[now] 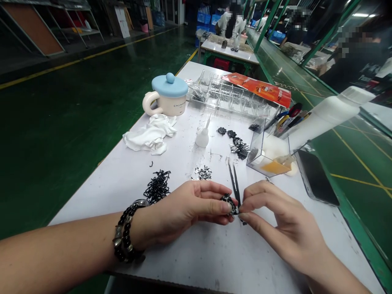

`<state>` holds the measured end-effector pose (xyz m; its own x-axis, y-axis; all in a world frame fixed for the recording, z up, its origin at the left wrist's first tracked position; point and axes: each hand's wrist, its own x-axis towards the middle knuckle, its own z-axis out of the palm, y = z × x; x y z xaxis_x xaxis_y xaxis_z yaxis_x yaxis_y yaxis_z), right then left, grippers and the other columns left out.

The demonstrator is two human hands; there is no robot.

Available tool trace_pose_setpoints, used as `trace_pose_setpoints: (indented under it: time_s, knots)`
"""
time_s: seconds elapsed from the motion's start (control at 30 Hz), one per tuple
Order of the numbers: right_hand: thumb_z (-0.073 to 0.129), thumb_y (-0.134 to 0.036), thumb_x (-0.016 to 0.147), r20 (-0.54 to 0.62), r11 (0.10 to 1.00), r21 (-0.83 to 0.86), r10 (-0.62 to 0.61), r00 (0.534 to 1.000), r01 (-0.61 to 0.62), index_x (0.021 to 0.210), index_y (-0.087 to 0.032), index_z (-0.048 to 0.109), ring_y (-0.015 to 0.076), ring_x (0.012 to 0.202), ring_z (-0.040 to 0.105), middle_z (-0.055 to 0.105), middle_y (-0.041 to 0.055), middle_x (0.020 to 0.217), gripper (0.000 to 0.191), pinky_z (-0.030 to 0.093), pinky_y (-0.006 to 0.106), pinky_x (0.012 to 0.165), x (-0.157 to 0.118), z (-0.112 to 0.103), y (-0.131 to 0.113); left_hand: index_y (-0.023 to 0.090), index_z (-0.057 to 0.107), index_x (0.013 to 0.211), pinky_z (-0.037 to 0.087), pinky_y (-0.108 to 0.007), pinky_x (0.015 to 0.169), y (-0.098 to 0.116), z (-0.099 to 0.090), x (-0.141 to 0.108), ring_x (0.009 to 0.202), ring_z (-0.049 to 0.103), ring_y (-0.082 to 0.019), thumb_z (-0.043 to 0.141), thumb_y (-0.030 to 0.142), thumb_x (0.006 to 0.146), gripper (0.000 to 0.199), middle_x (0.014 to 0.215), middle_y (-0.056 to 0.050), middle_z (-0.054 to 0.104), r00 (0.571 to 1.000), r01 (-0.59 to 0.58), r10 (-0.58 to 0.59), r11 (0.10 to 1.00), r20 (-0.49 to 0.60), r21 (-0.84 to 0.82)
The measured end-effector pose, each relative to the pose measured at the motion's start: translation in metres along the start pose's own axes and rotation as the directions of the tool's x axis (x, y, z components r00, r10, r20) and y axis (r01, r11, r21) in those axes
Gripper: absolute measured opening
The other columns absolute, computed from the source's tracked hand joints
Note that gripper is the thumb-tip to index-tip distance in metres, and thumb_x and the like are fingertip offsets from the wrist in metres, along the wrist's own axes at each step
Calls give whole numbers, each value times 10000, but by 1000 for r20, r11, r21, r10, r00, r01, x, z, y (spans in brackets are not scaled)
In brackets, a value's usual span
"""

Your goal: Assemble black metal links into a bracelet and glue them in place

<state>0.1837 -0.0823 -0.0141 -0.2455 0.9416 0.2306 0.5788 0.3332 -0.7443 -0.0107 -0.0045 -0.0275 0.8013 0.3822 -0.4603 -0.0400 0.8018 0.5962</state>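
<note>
My left hand (190, 212) pinches a small black beaded piece (229, 203) between its fingertips. My right hand (283, 220) holds steel tweezers (233, 182), whose tips meet that piece. A beaded bracelet (127, 230) circles my left wrist. Left of my hands lies a heap of black links (157, 186). Silver metal bits (202, 172) sit just above my left hand. Farther up, several black pieces (235, 143) lie in a loose line on the white table (196, 261).
Toward the back stand a lidded blue-and-cream mug (168, 98), a transparent compartment tray (229, 96) and an orange packet (257, 89). Nearer lie a white cloth (150, 132), dropper bottle (202, 136), acrylic box (266, 149) and phone (315, 177). Co-workers (232, 22) stand beyond.
</note>
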Motion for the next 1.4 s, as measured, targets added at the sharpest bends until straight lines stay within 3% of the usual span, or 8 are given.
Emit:
trace_pose_setpoints:
  time_s: [0.2, 0.4, 0.63, 0.97, 1.4]
  knots:
    - [591, -140, 832, 0, 1000, 3, 6, 1000, -6, 836, -204, 587, 124, 763, 540, 553, 17, 831, 64, 432, 275, 653, 1, 2, 2, 119, 620, 982, 488, -260, 756, -3, -2, 1, 745, 650, -126, 764, 170, 689, 331, 860, -61, 687, 1000, 18, -18, 999, -6, 35]
    - [596, -155, 832, -24, 991, 119, 61, 998, -58, 802, -218, 590, 120, 722, 552, 566, -1, 802, 70, 430, 268, 634, 2, 6, 3, 121, 620, 978, 489, -259, 768, -3, -1, 2, 751, 657, -126, 770, 178, 685, 334, 861, -51, 699, 999, 33, -33, 999, -18, 12]
    - [557, -114, 848, -5, 1000, -3, -21, 1000, 21, 848, -211, 569, 118, 786, 522, 561, 1, 824, 98, 411, 273, 686, 0, 3, 1, 115, 633, 951, 496, -242, 730, -5, -3, 4, 731, 664, -124, 777, 166, 673, 317, 828, -42, 699, 1000, 26, -26, 1000, 9, -15]
    - [532, -121, 870, 73, 997, 60, 54, 996, -58, 828, -216, 540, 105, 814, 500, 550, -11, 833, 104, 393, 256, 703, -2, 3, 3, 108, 644, 938, 510, -226, 707, -5, -2, 4, 726, 676, -131, 774, 154, 676, 296, 813, -46, 699, 1000, 22, -22, 1000, 12, -18]
    - [593, -125, 834, -2, 997, 70, 20, 1000, -20, 813, -207, 578, 105, 768, 536, 576, -3, 802, 87, 431, 254, 664, -2, 7, 4, 105, 631, 963, 512, -227, 720, -8, -4, 5, 735, 672, -129, 777, 161, 676, 327, 818, -45, 698, 1000, 16, -15, 1000, 18, -18]
